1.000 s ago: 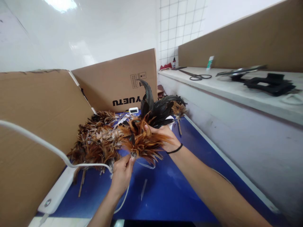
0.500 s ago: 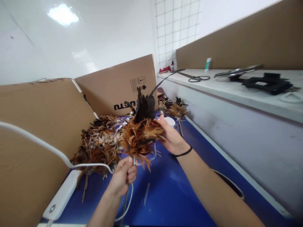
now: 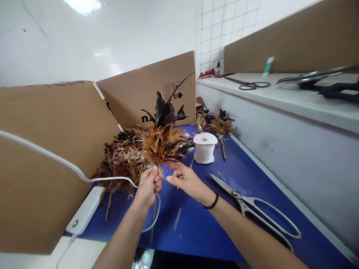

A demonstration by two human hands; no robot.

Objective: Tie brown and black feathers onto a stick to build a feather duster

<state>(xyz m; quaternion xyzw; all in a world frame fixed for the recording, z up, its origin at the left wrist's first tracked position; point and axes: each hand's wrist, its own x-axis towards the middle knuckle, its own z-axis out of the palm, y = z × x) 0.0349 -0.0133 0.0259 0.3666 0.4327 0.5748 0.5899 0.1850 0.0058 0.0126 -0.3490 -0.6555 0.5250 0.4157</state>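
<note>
My left hand [image 3: 149,185] is closed round the stick [image 3: 153,220] of a feather bundle [image 3: 162,144], just below its feathers. The bundle stands upright, with orange-brown feathers at the base, dark ones above and one long thin feather at the top. Close beside its base, my right hand [image 3: 186,180] pinches a thin whitish translucent strip [image 3: 163,175] that runs to the neck of the bundle. To the right of it stands a white spool [image 3: 204,149] wound with white material. Large scissors [image 3: 244,203] lie by my right forearm, partly covered by it.
A pile of brown feather bundles [image 3: 120,160] lies at the left, and more feather bundles [image 3: 221,129] at the back right. Cardboard panels [image 3: 45,157] border the blue table [image 3: 202,231]. A white lamp base [image 3: 84,213] with a cable stands left. Small scissors [image 3: 249,85] rest on the ledge.
My right hand has come down from the feathers to the neck of the bundle and now pinches the strip. The view has shifted, bringing the spool and large scissors into plain sight.
</note>
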